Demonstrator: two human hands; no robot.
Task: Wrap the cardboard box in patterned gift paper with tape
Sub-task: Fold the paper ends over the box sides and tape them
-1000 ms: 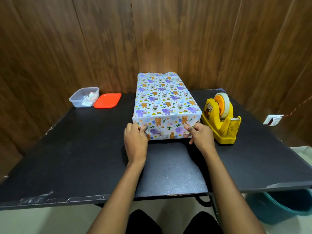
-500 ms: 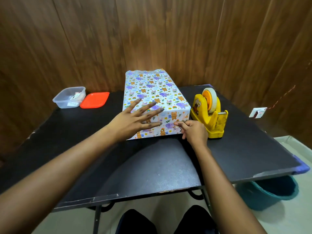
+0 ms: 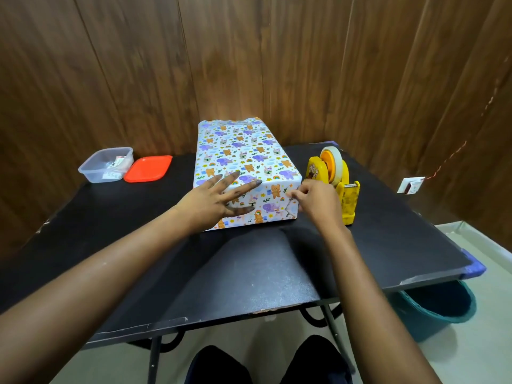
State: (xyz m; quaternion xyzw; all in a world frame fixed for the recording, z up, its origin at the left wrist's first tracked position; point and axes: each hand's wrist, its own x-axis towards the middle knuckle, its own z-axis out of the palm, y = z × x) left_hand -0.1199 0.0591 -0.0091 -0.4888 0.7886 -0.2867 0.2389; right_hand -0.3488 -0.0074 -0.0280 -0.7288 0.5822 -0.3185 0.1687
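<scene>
The box (image 3: 243, 156), covered in white gift paper printed with bears and elephants, lies lengthwise on the black table (image 3: 110, 245). My left hand (image 3: 213, 199) lies flat with spread fingers on the box's near end and top edge. My right hand (image 3: 315, 200) is at the box's near right corner, fingertips pinching the folded paper there. A yellow tape dispenser (image 3: 335, 181) with a roll of tape stands just right of the box, behind my right hand.
A clear plastic container (image 3: 106, 164) and its orange lid (image 3: 148, 169) sit at the table's back left. A teal bucket (image 3: 435, 311) stands on the floor under the right edge. Wooden wall panels close in behind the table.
My left hand left the near-left corner and spread flat over the box's near end. My right hand stayed pinching at the right corner. The view shifted left and down.
</scene>
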